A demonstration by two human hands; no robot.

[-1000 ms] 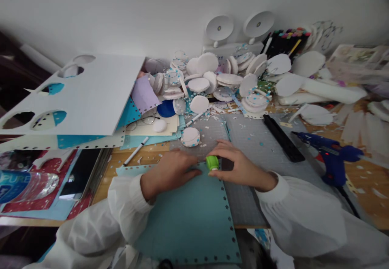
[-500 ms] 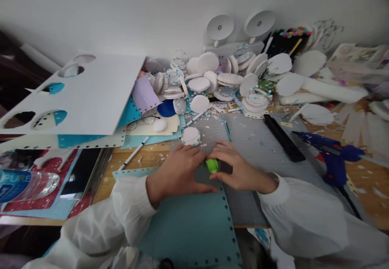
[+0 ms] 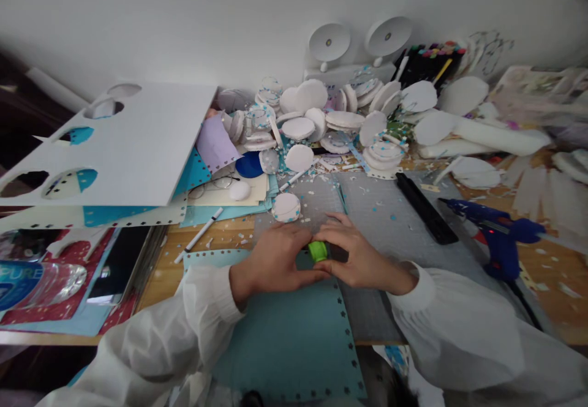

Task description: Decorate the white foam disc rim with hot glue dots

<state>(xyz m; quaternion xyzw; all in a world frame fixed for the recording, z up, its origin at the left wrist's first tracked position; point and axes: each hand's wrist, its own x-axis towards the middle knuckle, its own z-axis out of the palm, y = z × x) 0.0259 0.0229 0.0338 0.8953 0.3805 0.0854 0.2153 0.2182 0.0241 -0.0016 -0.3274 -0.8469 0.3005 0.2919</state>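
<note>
A sheet of teal paper (image 3: 285, 339) lies at the near edge of the desk, with small dark flower-shaped holes along its borders. My left hand (image 3: 278, 257) is closed over its far part, fingers curled past the far edge and thumb stretched right. Between my hands sits a small bright green craft punch (image 3: 317, 251), at the far right part of the sheet. My right hand (image 3: 351, 251) grips the punch from the right, fingers at the far side and thumb on the near side. The paper's edge at the punch is hidden by my hands.
A grey cutting mat (image 3: 372, 205) lies beneath, with a black bar-shaped tool (image 3: 425, 208) and blue glue gun (image 3: 496, 229) to the right. White discs (image 3: 298, 128) pile up behind. A white board with holes (image 3: 138, 149), pen (image 3: 199, 234) and water bottle (image 3: 41, 281) are left.
My left thumb has come in to the right thumb beside the punch, closing the gap. The punch has tilted slightly, and the view has shifted a little.
</note>
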